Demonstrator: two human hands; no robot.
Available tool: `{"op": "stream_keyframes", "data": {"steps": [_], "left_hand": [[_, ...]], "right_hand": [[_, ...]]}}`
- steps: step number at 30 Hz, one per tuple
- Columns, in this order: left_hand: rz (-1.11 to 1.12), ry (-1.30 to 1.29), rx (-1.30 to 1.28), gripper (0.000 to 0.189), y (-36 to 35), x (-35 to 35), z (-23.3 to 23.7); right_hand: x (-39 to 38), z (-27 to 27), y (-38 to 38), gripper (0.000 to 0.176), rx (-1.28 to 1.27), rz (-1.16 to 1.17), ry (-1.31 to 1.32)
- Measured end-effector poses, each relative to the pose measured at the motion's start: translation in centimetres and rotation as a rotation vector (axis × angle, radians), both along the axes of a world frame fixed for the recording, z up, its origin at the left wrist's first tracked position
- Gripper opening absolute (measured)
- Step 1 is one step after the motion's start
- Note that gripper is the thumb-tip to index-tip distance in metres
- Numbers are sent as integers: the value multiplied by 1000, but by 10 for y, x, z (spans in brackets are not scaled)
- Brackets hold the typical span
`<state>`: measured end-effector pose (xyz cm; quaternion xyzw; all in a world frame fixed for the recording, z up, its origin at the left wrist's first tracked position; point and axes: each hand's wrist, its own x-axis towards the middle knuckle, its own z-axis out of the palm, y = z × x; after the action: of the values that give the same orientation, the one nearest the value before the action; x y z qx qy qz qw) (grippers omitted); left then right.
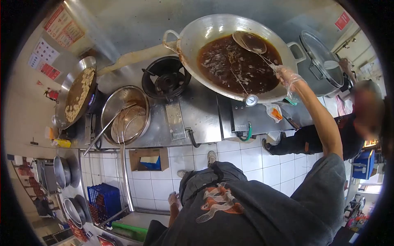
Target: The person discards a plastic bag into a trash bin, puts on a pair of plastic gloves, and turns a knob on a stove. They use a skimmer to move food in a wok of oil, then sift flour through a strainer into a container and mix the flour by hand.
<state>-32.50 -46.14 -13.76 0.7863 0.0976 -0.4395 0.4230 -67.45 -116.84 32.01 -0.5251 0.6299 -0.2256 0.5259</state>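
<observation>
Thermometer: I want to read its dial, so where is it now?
Right of centre in the head view, the thermometer is at the near rim of the wok, below and to the left of the right hand.

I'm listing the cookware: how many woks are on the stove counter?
2: the large wok beneath the right hand, and the smaller wok at far left. Others may be hidden.

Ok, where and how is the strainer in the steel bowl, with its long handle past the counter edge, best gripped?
Probably mid-handle, from the wearer's side, using the left hand, as the right hand holds a skimmer. The handle juts past the counter edge, leaving room to close around it, while the strainer head sits inside the steel bowl.
</observation>
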Motion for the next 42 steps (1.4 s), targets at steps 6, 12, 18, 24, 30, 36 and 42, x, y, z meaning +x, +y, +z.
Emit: {"op": "stream_keyframes", "data": {"steps": [6, 12, 18, 24, 30, 36, 42], "left_hand": [[-437, -195, 90, 33, 0, 17, 6], [-203, -99, 42, 34, -7, 36, 28], [-245, -50, 104, 28, 24, 70, 18], [-331, -149, -175, 26, 69, 104, -39], [-165, 84, -57, 35, 120, 144, -9], [141, 333, -58, 38, 168, 187, -31], [160, 375, -140, 38, 170, 207, -73]], "right_hand": [[-28, -3, -11, 14, -91, 115, 18], [-33, 48, -22, 21, -363, 312, 408], [-27, 68, -19, 20, -146, 281, 275], [11, 51, 19, 22, -268, 265, 416], [78, 41, 92, 10, -1015, 798, 1367], [91, 36, 100, 16, -957, 802, 1384], [128, 45, 146, 13, -795, 771, 1451]]}}
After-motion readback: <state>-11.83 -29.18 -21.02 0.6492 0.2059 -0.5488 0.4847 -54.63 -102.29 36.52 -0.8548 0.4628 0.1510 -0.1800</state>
